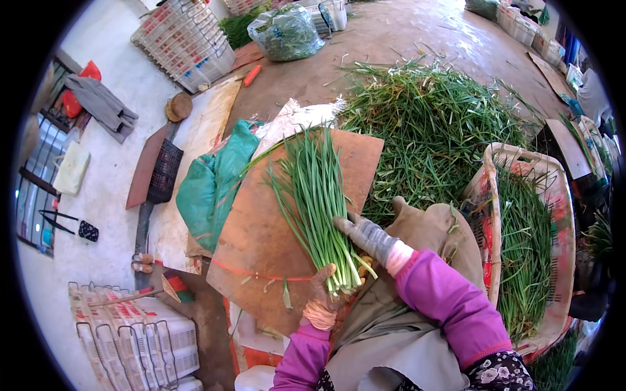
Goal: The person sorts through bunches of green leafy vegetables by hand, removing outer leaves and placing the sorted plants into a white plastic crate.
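A bunch of green leafy stalks, probably garlic chives [318,195], lies on a worn brown board [244,225], with its pale cut ends towards me. My left hand [324,288], in a soiled glove, holds the bunch around those pale ends, thumb on top. Against the right side of the stalks rests my right hand [364,237] in a grey glove; its fingertips touch the leaves, and the underside of its grip is hidden. An orange-red strand [264,276] runs across the board near the left hand. Loose leaf scraps [286,293] lie beside it.
A heap of loose green leaves [430,132] covers the floor ahead right. At my right stands a plastic crate [494,234] of chives. A green sack [215,181] lies left of the board. Stacked white crates [142,332] stand lower left, near a broom [177,288].
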The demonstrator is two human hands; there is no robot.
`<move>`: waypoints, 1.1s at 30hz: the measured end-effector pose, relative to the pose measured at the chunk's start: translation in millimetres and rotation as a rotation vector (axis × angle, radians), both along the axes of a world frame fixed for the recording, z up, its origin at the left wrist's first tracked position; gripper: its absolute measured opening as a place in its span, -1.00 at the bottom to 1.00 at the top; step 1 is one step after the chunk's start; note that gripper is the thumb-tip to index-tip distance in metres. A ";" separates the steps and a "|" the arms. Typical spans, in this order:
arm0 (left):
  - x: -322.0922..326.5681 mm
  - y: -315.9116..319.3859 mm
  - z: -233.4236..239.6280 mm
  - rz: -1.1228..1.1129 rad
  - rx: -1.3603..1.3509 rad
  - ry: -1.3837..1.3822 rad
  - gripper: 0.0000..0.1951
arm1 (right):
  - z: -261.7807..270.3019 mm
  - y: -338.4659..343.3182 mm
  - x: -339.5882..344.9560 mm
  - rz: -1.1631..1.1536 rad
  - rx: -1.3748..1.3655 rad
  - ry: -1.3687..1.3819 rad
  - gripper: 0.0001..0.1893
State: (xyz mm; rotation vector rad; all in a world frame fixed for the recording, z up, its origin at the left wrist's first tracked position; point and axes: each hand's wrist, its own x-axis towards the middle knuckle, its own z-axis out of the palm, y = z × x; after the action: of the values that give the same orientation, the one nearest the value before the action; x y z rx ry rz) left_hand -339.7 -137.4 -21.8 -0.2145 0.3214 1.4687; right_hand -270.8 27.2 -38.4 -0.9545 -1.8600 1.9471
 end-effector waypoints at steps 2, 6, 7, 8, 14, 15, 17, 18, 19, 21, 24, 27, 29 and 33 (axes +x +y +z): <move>1.4 0.3 -9.3 0.029 -0.017 0.021 -0.48 | 4.8 -3.1 17.8 0.053 0.035 -0.035 -0.32; 21.6 10.8 2.8 0.055 -0.077 0.119 -0.58 | 47.8 -24.3 38.6 0.198 0.553 -0.459 -0.36; 25.6 12.9 6.3 0.061 -0.113 0.189 -0.59 | 52.5 -23.9 37.5 0.261 0.588 -0.521 -0.36; 11.8 5.3 -30.0 -0.084 -0.035 0.089 -0.62 | 60.1 -22.5 35.9 0.326 0.623 -0.582 -0.37; 19.6 18.4 -20.3 -0.108 -0.060 0.123 -0.67 | 33.4 -7.0 61.3 -0.113 0.601 -0.161 -0.49; 25.1 21.4 -9.1 -0.019 -0.101 0.190 -0.67 | 44.5 -7.0 66.7 0.010 0.589 -0.261 -0.50; 25.9 20.3 -6.3 0.007 -0.176 0.189 -0.62 | 88.0 -14.0 80.9 0.265 0.553 -0.456 -0.51; 24.6 21.8 -7.3 -0.008 -0.204 0.188 -0.61 | 95.4 -23.1 85.8 0.294 0.621 -0.522 -0.56; 24.4 23.4 -7.4 -0.023 -0.233 0.187 -0.61 | 93.9 -28.5 87.1 0.312 0.636 -0.520 -0.56; 25.3 24.9 -12.4 -0.044 -0.191 0.145 -0.67 | 92.5 -34.8 89.0 0.344 0.667 -0.515 -0.56; 17.0 18.3 -42.1 -0.079 -0.125 0.095 -0.65 | 86.2 -32.0 89.0 0.352 0.603 -0.446 -0.61; 17.5 21.8 -47.7 -0.081 -0.057 0.082 -0.59 | 72.9 -29.2 91.7 0.292 0.506 -0.295 -0.64; 24.5 28.9 -35.4 -0.053 -0.038 0.073 -0.57 | 66.6 -25.4 99.6 0.225 0.434 -0.184 -0.67; 28.3 31.0 -11.2 0.050 0.136 -0.076 -0.51 | 92.0 -13.3 122.5 -0.131 0.347 0.200 -0.72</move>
State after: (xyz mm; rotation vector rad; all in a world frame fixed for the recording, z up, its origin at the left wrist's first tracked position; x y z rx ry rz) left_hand -311.5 -106.5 -33.0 -0.1697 0.1552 1.5211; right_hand -148.2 13.9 53.6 -0.7261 -1.8836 1.5165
